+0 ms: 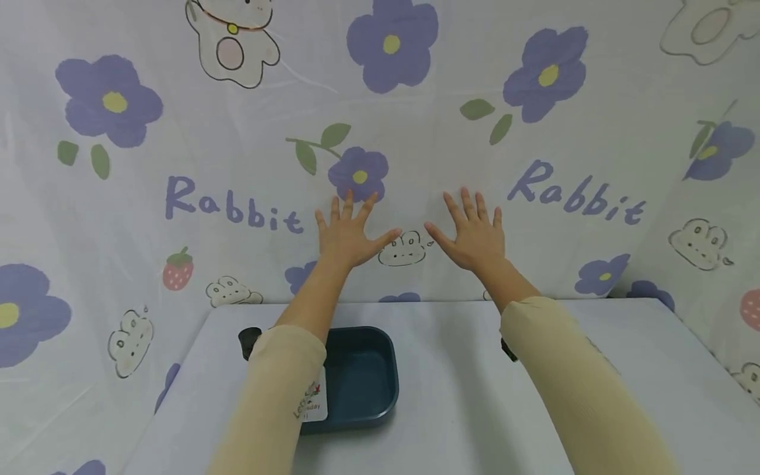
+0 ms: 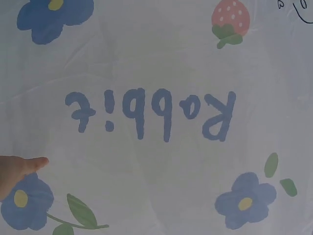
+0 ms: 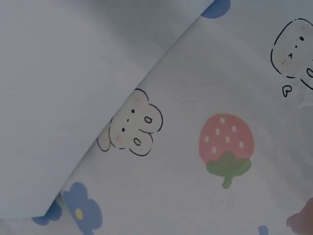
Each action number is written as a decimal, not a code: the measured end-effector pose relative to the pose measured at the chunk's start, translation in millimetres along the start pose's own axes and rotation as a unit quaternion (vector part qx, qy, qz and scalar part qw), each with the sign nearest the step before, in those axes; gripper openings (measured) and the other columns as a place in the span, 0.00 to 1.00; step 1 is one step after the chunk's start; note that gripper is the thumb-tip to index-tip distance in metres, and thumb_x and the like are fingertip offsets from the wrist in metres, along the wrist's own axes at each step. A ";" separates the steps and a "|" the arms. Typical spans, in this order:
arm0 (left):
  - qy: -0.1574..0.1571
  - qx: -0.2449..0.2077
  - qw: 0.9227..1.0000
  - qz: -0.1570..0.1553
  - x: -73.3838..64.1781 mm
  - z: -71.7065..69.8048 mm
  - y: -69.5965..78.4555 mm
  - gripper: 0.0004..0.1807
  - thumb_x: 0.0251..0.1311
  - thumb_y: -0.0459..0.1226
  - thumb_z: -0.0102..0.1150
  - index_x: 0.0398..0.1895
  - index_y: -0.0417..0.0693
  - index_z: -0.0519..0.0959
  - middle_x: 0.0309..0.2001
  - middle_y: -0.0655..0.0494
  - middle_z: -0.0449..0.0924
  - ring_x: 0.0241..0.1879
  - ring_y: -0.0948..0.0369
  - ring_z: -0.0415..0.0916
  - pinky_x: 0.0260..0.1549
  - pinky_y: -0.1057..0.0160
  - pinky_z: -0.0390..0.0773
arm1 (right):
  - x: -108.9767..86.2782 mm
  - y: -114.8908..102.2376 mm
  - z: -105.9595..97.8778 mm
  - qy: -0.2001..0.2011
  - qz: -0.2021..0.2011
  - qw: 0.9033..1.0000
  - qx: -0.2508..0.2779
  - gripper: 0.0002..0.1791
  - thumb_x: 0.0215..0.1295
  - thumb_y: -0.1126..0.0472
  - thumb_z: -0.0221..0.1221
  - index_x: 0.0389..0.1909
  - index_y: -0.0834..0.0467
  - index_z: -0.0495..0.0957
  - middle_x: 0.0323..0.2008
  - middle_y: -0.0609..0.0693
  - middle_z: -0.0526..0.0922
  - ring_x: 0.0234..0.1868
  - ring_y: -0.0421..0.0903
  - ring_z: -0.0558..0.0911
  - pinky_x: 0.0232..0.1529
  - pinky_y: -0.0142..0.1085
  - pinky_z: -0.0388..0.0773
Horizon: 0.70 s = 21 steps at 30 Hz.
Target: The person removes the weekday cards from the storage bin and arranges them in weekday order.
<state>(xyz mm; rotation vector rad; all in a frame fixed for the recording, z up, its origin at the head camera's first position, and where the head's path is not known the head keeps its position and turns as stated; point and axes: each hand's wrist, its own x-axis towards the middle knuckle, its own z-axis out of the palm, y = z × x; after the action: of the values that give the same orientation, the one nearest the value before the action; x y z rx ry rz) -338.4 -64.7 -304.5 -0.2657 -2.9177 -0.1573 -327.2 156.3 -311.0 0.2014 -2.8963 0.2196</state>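
Note:
Both hands are raised before the patterned cloth, palms turned away and fingers spread straight. My left hand (image 1: 347, 237) holds nothing; its thumb points toward the other hand. My right hand (image 1: 477, 241) is likewise bare, its thumb pointing inward. In the left wrist view a fingertip (image 2: 34, 164) shows at the left edge, and in the right wrist view a fingertip (image 3: 301, 220) at the lower right corner. Beneath the left forearm sits a dark blue rectangular tray (image 1: 388, 382), its left part hidden by the sleeve. A white printed card-like piece (image 1: 318, 402) shows at its left side.
A white table (image 1: 445, 409) reaches back to the hanging cloth (image 1: 415, 132), printed with purple flowers, rabbits and "Rabbit" lettering. A black object (image 1: 249, 340) stands left of the left forearm. Another small dark object (image 1: 508, 351) peeks out beside the right sleeve, mostly covered.

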 end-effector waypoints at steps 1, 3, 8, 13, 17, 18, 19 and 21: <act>0.003 0.000 1.000 0.004 -0.9 0.2 0.4 0.47 0.49 0.76 0.29 0.71 0.74 0.35 0.73 0.48 0.33 0.71 0.44 0.31 0.63 0.37 0.35 | -0.3 -0.2 -0.5 0.004 -0.002 1.000 0.006 0.44 0.62 0.28 0.33 0.72 0.45 0.35 0.72 0.53 0.33 0.72 0.55 0.34 0.66 0.59 0.33; 0.006 -0.011 1.000 0.011 -3.3 0.2 1.6 0.46 0.50 0.75 0.29 0.71 0.74 0.34 0.73 0.48 0.35 0.71 0.44 0.32 0.64 0.38 0.37 | -2.1 -0.7 -1.9 0.009 -0.007 1.000 0.015 0.43 0.62 0.28 0.33 0.72 0.44 0.35 0.72 0.53 0.33 0.72 0.55 0.34 0.66 0.59 0.33; 0.005 -0.067 0.998 0.021 -11.5 -0.2 6.7 0.45 0.52 0.73 0.30 0.71 0.74 0.34 0.73 0.49 0.37 0.71 0.43 0.34 0.64 0.39 0.38 | -14.3 -2.2 -5.8 0.021 -0.023 0.999 0.041 0.43 0.61 0.28 0.35 0.72 0.43 0.37 0.72 0.54 0.36 0.72 0.56 0.36 0.66 0.60 0.34; 0.025 -0.124 0.992 0.018 -20.8 -3.3 7.0 0.43 0.54 0.72 0.33 0.71 0.74 0.37 0.72 0.49 0.42 0.71 0.45 0.38 0.64 0.38 0.41 | -29.2 -2.9 -10.0 0.035 -0.039 0.996 0.071 0.42 0.61 0.28 0.36 0.72 0.43 0.39 0.72 0.54 0.38 0.72 0.56 0.39 0.66 0.59 0.34; 0.042 -0.172 0.984 0.015 -32.0 -5.1 1.0 0.41 0.55 0.70 0.34 0.71 0.73 0.41 0.72 0.49 0.46 0.70 0.46 0.42 0.63 0.38 0.44 | -42.2 -1.4 -11.6 0.048 -0.049 0.994 0.088 0.42 0.62 0.30 0.39 0.72 0.44 0.41 0.72 0.54 0.41 0.72 0.56 0.42 0.66 0.59 0.33; 0.044 -0.185 0.982 0.013 -35.2 -5.4 -1.0 0.41 0.55 0.71 0.34 0.71 0.73 0.41 0.72 0.49 0.47 0.70 0.47 0.42 0.63 0.38 0.45 | -45.2 -0.7 -11.2 0.050 -0.052 0.993 0.090 0.42 0.62 0.30 0.39 0.72 0.44 0.42 0.72 0.54 0.41 0.72 0.56 0.43 0.65 0.60 0.32; 0.045 -0.199 0.979 0.012 -38.5 -5.8 -2.6 0.41 0.55 0.71 0.33 0.71 0.73 0.42 0.72 0.49 0.47 0.70 0.47 0.42 0.63 0.38 0.44 | -48.1 0.3 -10.5 0.053 -0.054 0.993 0.092 0.42 0.62 0.30 0.39 0.72 0.45 0.42 0.72 0.55 0.41 0.72 0.56 0.43 0.65 0.60 0.32; 0.047 -0.222 0.974 0.014 -44.5 -6.4 -5.4 0.42 0.54 0.72 0.32 0.71 0.72 0.42 0.72 0.49 0.47 0.70 0.47 0.42 0.63 0.37 0.43 | -54.3 2.3 -8.8 0.056 -0.057 0.992 0.095 0.42 0.62 0.30 0.39 0.72 0.44 0.42 0.72 0.54 0.42 0.72 0.55 0.43 0.65 0.60 0.32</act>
<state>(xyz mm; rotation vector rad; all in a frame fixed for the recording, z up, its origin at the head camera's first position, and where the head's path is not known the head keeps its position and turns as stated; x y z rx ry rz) -295.4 -78.2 -308.2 -0.3564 -2.7498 -0.7971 -273.4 166.5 -315.8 0.3750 -2.7414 0.4721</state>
